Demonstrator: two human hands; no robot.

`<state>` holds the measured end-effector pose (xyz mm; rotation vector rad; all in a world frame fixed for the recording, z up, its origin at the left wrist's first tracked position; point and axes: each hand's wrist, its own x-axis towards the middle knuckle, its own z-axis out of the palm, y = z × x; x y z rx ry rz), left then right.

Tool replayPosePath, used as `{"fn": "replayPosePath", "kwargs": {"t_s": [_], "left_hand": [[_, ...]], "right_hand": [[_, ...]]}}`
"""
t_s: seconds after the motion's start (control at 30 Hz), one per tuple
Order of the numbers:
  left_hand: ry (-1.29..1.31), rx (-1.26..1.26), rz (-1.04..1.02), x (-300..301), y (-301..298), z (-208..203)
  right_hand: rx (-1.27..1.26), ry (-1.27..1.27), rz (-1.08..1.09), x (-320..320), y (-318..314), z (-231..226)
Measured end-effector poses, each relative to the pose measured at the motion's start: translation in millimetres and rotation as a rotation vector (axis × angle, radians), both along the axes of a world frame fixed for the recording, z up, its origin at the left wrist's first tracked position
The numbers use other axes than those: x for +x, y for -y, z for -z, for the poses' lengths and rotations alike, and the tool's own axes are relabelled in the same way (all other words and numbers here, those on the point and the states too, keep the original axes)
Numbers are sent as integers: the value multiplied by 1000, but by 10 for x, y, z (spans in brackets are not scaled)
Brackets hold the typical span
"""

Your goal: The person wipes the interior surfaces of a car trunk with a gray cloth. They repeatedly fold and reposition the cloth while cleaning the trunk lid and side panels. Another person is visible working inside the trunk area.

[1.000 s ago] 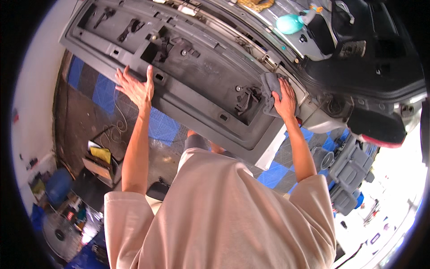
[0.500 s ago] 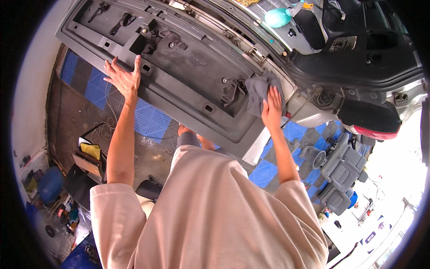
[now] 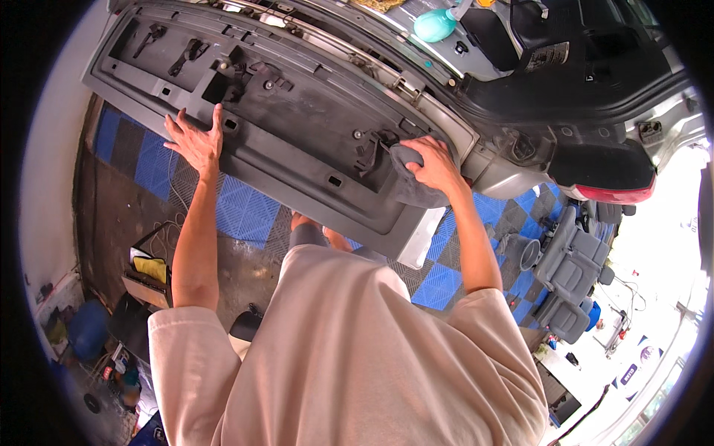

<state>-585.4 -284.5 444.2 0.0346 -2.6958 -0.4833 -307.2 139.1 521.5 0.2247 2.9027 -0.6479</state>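
A lowered grey plastic-lined tailgate (image 3: pixel 290 175) of a vehicle stretches across in front of me, with recesses, black straps and small square holes. My left hand (image 3: pixel 195 141) rests on its near ledge, fingers spread, with nothing in it. At the panel's right end my right hand (image 3: pixel 435 167) grips a dark grey cloth (image 3: pixel 407 186), fingers bent over it. The cloth lies bunched against the panel's right corner and hides part of it. Beside the cloth is a black strap (image 3: pixel 368 152) in the recess.
Beyond the tailgate lies the vehicle's interior with a teal spray bottle (image 3: pixel 435 26). A red tail light (image 3: pixel 613 195) juts out at the right. Blue and grey floor tiles (image 3: pixel 245 212) are below. Grey seats (image 3: pixel 569 264) and a bucket (image 3: pixel 524 253) stand at right, a box with a yellow cloth (image 3: pixel 151 267) at left.
My right hand has gone from lying flat on the cloth to gripping it, and the cloth has shifted slightly. My left hand stays spread on the ledge. The whole view has shifted a little.
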Motion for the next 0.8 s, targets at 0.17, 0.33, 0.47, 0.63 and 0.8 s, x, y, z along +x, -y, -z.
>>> {"fn": "replayPosePath", "kwargs": {"t_s": [0.17,0.33,0.47,0.63,0.8], "left_hand": [[12,4,2,7,5,9],[4,8,-3,16,-5,-14],[39,27,-12,16,-12,-35],[41,11,-17,19,-13,-37],[23,24,-7,17,-17,-44]], "right_hand": [[17,-217,-76,111,-80,-287],[-72,3,321,671,-163,-826],[16,103,382,1120,-278,-1381],[-327,-181,679,1557,-236,-2178],[-528,-621,919,1204,-3,-1824]]}}
